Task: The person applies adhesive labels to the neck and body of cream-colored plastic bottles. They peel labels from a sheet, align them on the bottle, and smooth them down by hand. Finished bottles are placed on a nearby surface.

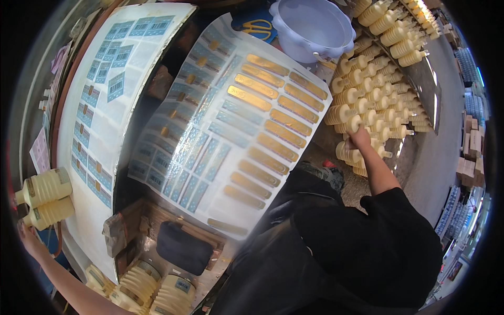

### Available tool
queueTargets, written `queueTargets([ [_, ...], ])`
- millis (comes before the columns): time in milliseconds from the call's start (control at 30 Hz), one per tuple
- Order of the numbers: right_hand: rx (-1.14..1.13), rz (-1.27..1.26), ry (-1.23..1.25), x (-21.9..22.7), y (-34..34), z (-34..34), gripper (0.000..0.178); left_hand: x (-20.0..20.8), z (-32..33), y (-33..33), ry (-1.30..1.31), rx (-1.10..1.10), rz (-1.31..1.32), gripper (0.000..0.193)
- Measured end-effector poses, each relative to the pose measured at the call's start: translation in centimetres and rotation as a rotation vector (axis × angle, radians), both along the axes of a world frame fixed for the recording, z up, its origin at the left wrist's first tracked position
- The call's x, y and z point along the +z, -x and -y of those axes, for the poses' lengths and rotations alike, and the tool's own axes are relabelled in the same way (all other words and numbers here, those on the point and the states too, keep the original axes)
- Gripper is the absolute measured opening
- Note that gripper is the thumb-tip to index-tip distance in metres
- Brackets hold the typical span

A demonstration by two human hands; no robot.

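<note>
At the far left, two cream-coloured ribbed pieces, like insulators, lie one above the other; my left hand is closed at the narrow neck of the lower ribbed insulator. The upper ribbed insulator rests against it. My right hand reaches out to the right and is closed on a ribbed insulator at the near edge of a big group of the same kind. Its fingertips are partly hidden. Between my arms lies a sheet of gold and blue labels.
A white board with blue labels slants at the left. Behind the sheet are a pale blue basin and yellow-handled scissors. More ribbed insulators and a dark pad sit at the near edge. Boxes stand far right.
</note>
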State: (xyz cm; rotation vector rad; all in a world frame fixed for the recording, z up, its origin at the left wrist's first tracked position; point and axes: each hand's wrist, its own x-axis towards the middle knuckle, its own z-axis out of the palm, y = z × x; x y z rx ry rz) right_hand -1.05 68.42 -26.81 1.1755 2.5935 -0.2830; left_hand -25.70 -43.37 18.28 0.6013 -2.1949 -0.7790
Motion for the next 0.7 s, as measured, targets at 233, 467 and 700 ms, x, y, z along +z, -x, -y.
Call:
queueTargets([
  [233, 0.051, -0.215, -0.046, -4.7, 3.5, -7.9, 0.068, -0.8, -9.8, -7.2, -0.068, -0.071, 0.101, 0.057],
  [467, 0.034, -0.016, 0.247, -8.8, 7.1, -8.2, 0.050, -1.0, -20.0, -16.2, -0.153, -0.082, 0.180, 0.037],
  [700, 0.075, -0.156, 0.022, -10.0, 3.9, -6.1, 0.045, -3.8, -27.4, -12.3, -0.308, -0.091, -0.005, 0.051],
])
